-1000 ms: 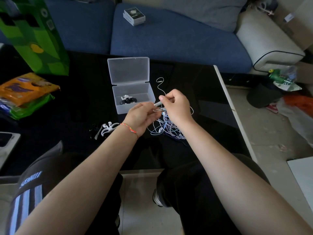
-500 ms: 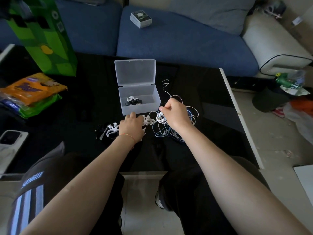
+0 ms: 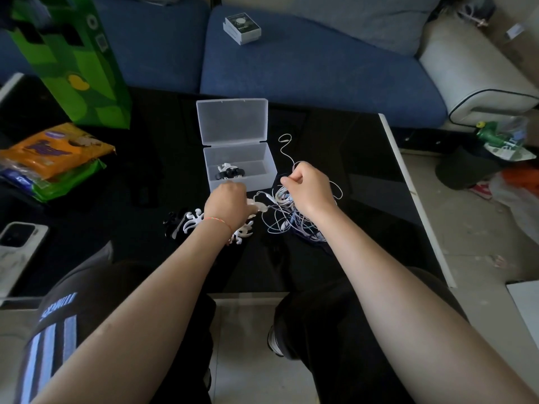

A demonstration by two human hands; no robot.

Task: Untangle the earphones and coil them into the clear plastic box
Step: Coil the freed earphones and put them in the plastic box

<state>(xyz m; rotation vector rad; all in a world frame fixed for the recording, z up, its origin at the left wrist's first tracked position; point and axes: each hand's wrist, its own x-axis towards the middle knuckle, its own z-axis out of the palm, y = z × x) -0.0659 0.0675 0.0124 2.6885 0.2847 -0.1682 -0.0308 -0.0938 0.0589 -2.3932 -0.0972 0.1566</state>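
The clear plastic box (image 3: 264,170) stands open on the black table (image 3: 344,141), its lid (image 3: 232,121) tipped back. One coiled black-and-white earphone (image 3: 229,171) lies inside. To the right of the box is a tangle of white and bluish earphone cables (image 3: 287,224), with one loose strand (image 3: 285,147) running toward the far side. My right hand (image 3: 309,188) pinches a cable at the top of the tangle. My left hand (image 3: 227,205) is down on the table in front of the box, fingers curled over a white cable winder (image 3: 258,206).
More white and black winders (image 3: 189,223) lie left of my left wrist. A phone (image 3: 17,243), snack bags (image 3: 52,153) and a green paper bag (image 3: 73,59) fill the table's left side. A small box (image 3: 242,27) sits on the blue sofa behind.
Both hands came down from holding the cable together above the table. My left hand let go and dropped onto the winders; my right hand lowered onto the tangle, still pinching cable.
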